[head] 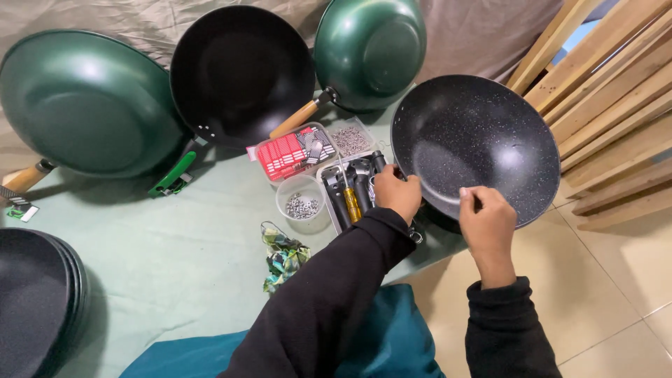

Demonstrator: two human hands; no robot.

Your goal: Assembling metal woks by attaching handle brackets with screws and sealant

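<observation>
A black speckled wok (483, 140) without a handle is tilted toward me at the right. My left hand (396, 194) grips its near rim on the left side. My right hand (486, 224) pinches the near rim a little further right, fingers closed on the edge. Just left of my left hand lies a tray of black handles (353, 185) with a yellow-handled screwdriver (351, 203) in it. Both arms wear black sleeves.
A clear cup of small metal screws (302, 204) stands left of the tray, with boxes of red parts (287, 154) and screws (350, 138) behind. Green and black woks (91, 105) (241, 73) (371, 49) lean at the back, stacked pans (38, 301) at left, wooden slats (616, 91) at right.
</observation>
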